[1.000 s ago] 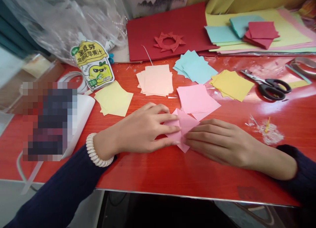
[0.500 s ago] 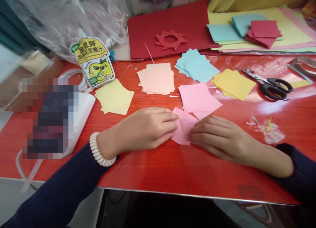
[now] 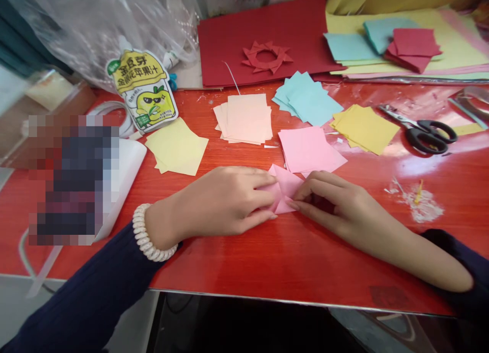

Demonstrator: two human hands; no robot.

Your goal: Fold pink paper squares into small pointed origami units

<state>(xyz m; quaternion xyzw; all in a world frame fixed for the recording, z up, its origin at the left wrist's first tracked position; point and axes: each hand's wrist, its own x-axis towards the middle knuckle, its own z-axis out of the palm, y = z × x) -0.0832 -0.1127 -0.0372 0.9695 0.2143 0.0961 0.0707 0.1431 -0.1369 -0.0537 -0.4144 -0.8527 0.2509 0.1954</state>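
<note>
A creased pink sheet of origami paper lies on the red table between my hands, with a flap turned in near its lower edge. My left hand rests over its left side, fingers bent and pressing on it; their tips partly cover the sheet. At the lower right, my right hand pinches the folded edge between thumb and fingertips. Just behind the sheet sits a stack of pink squares. Further back are peach squares, light blue squares, deep yellow squares and pale yellow squares.
Black-handled scissors lie at the right, near white scraps and a tape roll. A red folded paper ring rests on red sheets. At left stand a drink pouch and a blurred-out dark object.
My right fingers have lifted from lying flat into a pinch and brought the sheet's lower right edge inward. My left hand stays on the paper. The view has shifted slightly.
</note>
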